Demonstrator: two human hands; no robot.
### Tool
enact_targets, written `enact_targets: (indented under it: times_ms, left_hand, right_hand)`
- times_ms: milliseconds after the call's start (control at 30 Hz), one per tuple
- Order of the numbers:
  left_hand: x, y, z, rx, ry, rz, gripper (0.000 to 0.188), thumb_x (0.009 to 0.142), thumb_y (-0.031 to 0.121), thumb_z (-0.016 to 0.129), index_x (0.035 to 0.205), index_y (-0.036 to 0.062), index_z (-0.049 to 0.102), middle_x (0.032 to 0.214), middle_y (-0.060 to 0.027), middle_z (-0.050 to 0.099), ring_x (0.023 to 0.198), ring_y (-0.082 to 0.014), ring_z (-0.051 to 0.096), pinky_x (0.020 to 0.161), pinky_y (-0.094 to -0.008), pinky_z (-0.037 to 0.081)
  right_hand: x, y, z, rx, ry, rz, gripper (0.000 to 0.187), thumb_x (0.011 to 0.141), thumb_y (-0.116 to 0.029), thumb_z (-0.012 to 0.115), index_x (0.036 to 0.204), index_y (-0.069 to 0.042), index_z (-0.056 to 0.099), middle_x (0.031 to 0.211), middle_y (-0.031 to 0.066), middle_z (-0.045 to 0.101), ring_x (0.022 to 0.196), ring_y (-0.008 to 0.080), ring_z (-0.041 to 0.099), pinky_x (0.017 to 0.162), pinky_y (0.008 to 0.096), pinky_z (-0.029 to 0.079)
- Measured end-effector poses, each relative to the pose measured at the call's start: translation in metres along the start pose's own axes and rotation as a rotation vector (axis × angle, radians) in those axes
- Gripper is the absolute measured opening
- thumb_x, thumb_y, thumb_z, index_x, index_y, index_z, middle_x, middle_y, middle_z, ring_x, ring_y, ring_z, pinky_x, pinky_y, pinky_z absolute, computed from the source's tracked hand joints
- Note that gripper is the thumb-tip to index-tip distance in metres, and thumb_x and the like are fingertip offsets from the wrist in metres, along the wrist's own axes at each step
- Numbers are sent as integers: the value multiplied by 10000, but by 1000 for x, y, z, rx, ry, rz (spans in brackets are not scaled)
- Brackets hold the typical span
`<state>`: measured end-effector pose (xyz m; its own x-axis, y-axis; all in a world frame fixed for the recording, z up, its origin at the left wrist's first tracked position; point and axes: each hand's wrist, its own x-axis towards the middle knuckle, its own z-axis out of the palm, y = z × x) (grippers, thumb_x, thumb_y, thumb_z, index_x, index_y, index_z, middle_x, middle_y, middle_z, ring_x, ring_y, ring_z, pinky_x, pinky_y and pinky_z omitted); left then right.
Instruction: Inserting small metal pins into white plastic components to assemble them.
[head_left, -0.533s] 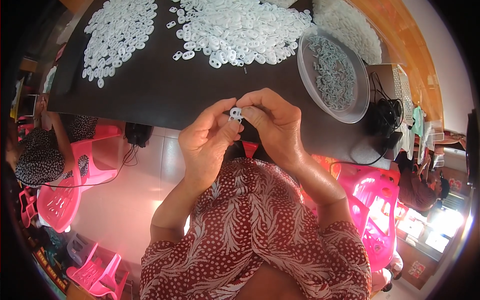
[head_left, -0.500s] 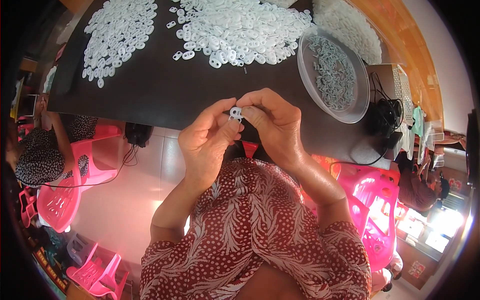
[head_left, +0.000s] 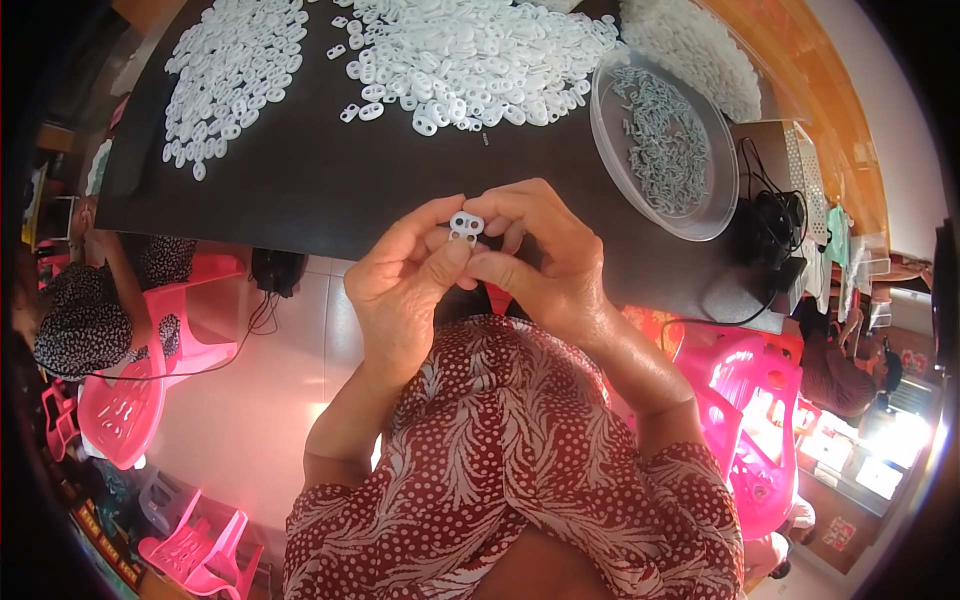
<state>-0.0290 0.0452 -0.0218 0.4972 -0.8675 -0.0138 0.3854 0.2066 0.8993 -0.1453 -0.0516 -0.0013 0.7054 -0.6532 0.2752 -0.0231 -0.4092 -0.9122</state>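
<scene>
In front of my body, just past the table's near edge, both hands meet around a small white two-hole plastic piece (head_left: 466, 223). My left hand (head_left: 400, 285) pinches its lower end between thumb and fingers. My right hand (head_left: 552, 255) has its curled fingers at the piece's right upper edge, with the thumb just below. The two holes now face up side by side; a smaller part with another hole shows under them, partly hidden by the left thumb.
On the dark table (head_left: 300, 190) lie a left pile of white oval pieces (head_left: 235, 75) and a larger middle pile (head_left: 470, 60). A clear round bowl (head_left: 603, 130) holds many small metal springs (head_left: 665, 140). Black cables (head_left: 770, 220) lie at right. Pink chairs (head_left: 125, 405) stand around; another person (head_left: 85, 310) sits at left.
The white piece has turned, so that two holes show side by side. My right thumb has moved down off its face, and both hands have shifted slightly left.
</scene>
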Motion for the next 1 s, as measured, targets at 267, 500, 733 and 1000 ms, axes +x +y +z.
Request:
enact_targets:
  times_ms: [267,500,733,1000]
  left_hand:
    - [-2,6,9,-37,55,-1,257,907,36,562,1136,-78,580,936,-117,653,791,-130,608,732,-247,495]
    - [-2,0,12,-60,75,43,285,884,31,604,1153,-59,585,939,-82,629,813,-100,575,752,-227,495]
    - [-4,-8,10,-35,66,153,294,870,50,624,1147,-44,600,899,-58,616,793,-99,565,741,-219,488]
    - [-4,-4,11,20,48,161,273,868,59,628,1126,-32,615,866,-32,603,768,-81,546,702,-200,472]
  right_hand:
    - [2,5,2,-160,94,-226,353,659,16,706,998,-10,614,936,86,602,743,182,546,590,288,469]
    - [1,5,1,-160,146,-261,342,646,25,711,977,-1,627,915,89,611,721,184,545,582,282,467]
    - [-4,-1,0,-123,97,-221,323,710,61,704,1020,52,615,954,120,597,732,126,541,616,233,457]
    - [-6,1,2,-65,141,-191,363,667,38,707,1021,5,633,948,98,610,740,163,540,554,253,465]
